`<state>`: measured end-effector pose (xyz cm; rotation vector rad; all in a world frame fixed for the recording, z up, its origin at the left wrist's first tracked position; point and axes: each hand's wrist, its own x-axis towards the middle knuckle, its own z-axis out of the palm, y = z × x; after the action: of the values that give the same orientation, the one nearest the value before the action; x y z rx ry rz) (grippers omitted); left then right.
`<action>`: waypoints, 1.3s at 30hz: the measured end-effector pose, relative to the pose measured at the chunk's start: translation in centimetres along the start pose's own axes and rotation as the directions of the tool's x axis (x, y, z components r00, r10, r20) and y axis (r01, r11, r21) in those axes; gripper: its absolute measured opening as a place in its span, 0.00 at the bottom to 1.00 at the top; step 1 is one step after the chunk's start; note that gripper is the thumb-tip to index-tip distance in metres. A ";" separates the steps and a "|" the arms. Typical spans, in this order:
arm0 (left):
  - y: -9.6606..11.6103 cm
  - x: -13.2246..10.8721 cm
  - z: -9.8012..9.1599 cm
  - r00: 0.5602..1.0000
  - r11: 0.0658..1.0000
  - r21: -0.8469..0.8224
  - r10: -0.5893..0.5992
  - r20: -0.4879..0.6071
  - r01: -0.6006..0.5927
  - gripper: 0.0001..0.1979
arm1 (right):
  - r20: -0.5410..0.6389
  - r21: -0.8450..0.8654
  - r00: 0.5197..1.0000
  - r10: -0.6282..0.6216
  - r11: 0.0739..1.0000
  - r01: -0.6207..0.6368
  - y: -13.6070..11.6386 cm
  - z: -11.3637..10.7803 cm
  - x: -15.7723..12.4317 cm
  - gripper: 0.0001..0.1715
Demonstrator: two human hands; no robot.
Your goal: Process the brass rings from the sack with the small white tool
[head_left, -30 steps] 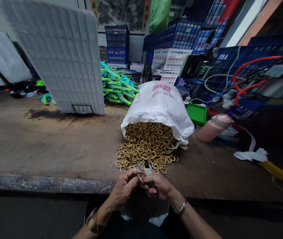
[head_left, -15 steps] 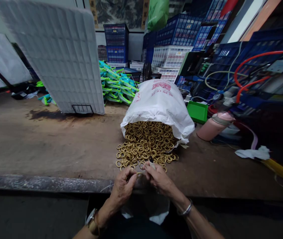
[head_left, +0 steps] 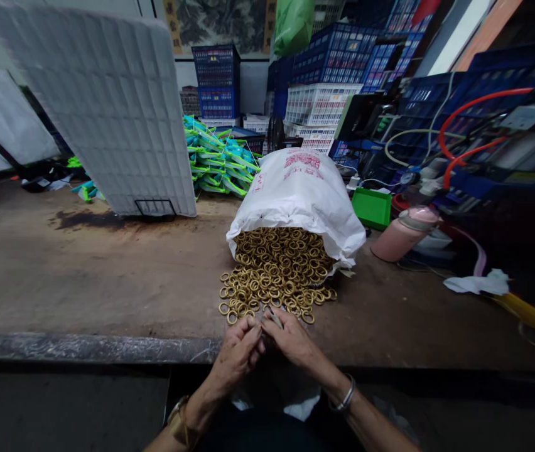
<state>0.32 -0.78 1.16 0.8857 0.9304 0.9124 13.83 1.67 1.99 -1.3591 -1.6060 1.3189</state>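
Note:
Above the table's front edge, my left hand [head_left: 238, 349] is closed in a pinch, and the brass-coloured ring seen in it a moment ago is now mostly hidden by the fingers. My right hand [head_left: 293, 339] meets it at the fingertips, wrapped round a slim tool [head_left: 275, 317] with a pale body and a dark end; its exact kind is unclear. Just beyond both hands lies a heap of brass-coloured rings [head_left: 267, 282]. They spill from the mouth of a white woven sack [head_left: 298, 194] lying on its side with red print on top.
The brown table [head_left: 107, 276] has a worn front edge. A tall white padded panel [head_left: 107, 119] stands left, with green and turquoise items [head_left: 223, 163] behind it. At right are a green tray [head_left: 371, 208], a pink bottle [head_left: 404, 235] and a machine with red hoses. Stacked crates [head_left: 326, 103] fill the back.
My hands have come closer together, and the ring between the fingers has gone mostly out of sight. The tool in my right hand has tilted over to the left.

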 end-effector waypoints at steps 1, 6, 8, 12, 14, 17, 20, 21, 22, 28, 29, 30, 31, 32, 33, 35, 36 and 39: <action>0.0 0.0 0.1 1.000 1.000 -0.024 -0.002 0.009 0.002 0.18 | 0.008 0.021 1.000 0.010 1.000 -0.010 -0.1 0.0 -0.1 0.14; -0.6 -0.1 0.1 1.000 0.994 -0.110 -0.027 0.008 0.028 0.15 | 0.032 0.094 0.998 0.050 0.994 -0.053 -0.6 0.0 -0.3 0.10; -0.7 -0.2 0.1 1.000 0.990 -0.139 -0.020 0.009 0.021 0.14 | 0.037 0.114 0.998 0.052 0.992 -0.056 -0.6 -0.1 -0.2 0.10; -0.5 -0.3 0.3 1.000 0.987 -0.158 -0.013 -0.007 0.012 0.15 | -0.019 0.083 1.000 0.018 0.996 -0.016 0.1 -0.2 -0.2 0.09; -0.3 -0.3 0.4 1.000 0.989 -0.144 -0.011 -0.027 0.007 0.16 | -0.079 -0.026 0.996 -0.031 0.999 0.029 0.5 -0.3 -0.4 0.10; -0.3 -0.2 0.4 0.999 0.993 -0.115 0.015 -0.047 -0.020 0.16 | -0.079 -0.231 0.988 -0.136 0.966 0.114 1.0 -0.3 -0.8 0.11; -0.4 0.0 0.4 0.998 0.996 -0.082 0.040 -0.050 -0.044 0.15 | -0.002 -0.353 0.982 -0.190 0.919 0.177 1.4 -0.1 -1.1 0.07; -0.4 0.1 0.4 0.998 0.996 -0.074 0.042 -0.050 -0.046 0.16 | 0.018 -0.385 0.981 -0.194 0.904 0.186 1.5 -0.1 -1.2 0.07; -0.4 0.1 0.4 0.998 0.997 -0.069 0.043 -0.053 -0.047 0.16 | 0.031 -0.414 0.981 -0.194 0.890 0.189 1.5 0.0 -1.2 0.07; -0.3 0.2 0.7 0.994 0.995 -0.044 0.087 -0.066 -0.090 0.19 | 0.057 -0.545 0.978 -0.201 0.814 0.199 1.2 -0.1 -1.4 0.13; -0.3 0.2 0.7 0.993 0.994 -0.034 0.097 -0.067 -0.100 0.19 | 0.062 -0.558 0.977 -0.203 0.805 0.202 1.1 -0.1 -1.4 0.13; -0.2 0.1 0.7 0.992 0.994 -0.025 0.107 -0.069 -0.109 0.19 | 0.064 -0.568 0.977 -0.206 0.797 0.205 0.9 -0.2 -1.5 0.14; -0.2 0.1 0.7 0.991 0.993 -0.016 0.114 -0.066 -0.115 0.18 | 0.063 -0.578 0.976 -0.208 0.790 0.206 0.8 -0.2 -1.6 0.14; -0.1 0.1 0.7 0.991 0.993 -0.012 0.117 -0.061 -0.118 0.18 | 0.061 -0.585 0.975 -0.213 0.784 0.208 0.7 -0.2 -1.6 0.15; 0.0 0.0 0.7 0.991 0.993 -0.009 0.118 -0.057 -0.119 0.18 | 0.061 -0.590 0.974 -0.218 0.779 0.212 0.6 -0.2 -1.7 0.15; 0.1 -0.1 0.6 0.992 0.993 -0.001 0.114 -0.057 -0.114 0.18 | 0.063 -0.596 0.973 -0.221 0.774 0.214 0.5 -0.2 -1.7 0.16; 0.1 -0.1 0.6 0.992 0.994 0.002 0.110 -0.060 -0.110 0.18 | 0.066 -0.598 0.974 -0.217 0.772 0.213 0.4 -0.2 -1.7 0.17; 0.1 -0.2 0.5 0.992 0.994 0.004 0.113 -0.061 -0.113 0.17 | 0.072 -0.610 0.978 -0.197 0.767 0.200 0.3 -0.2 -1.7 0.17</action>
<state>0.73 -1.00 1.46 0.9229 0.9402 1.0415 14.53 0.12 1.99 -1.4808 -2.2338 0.6770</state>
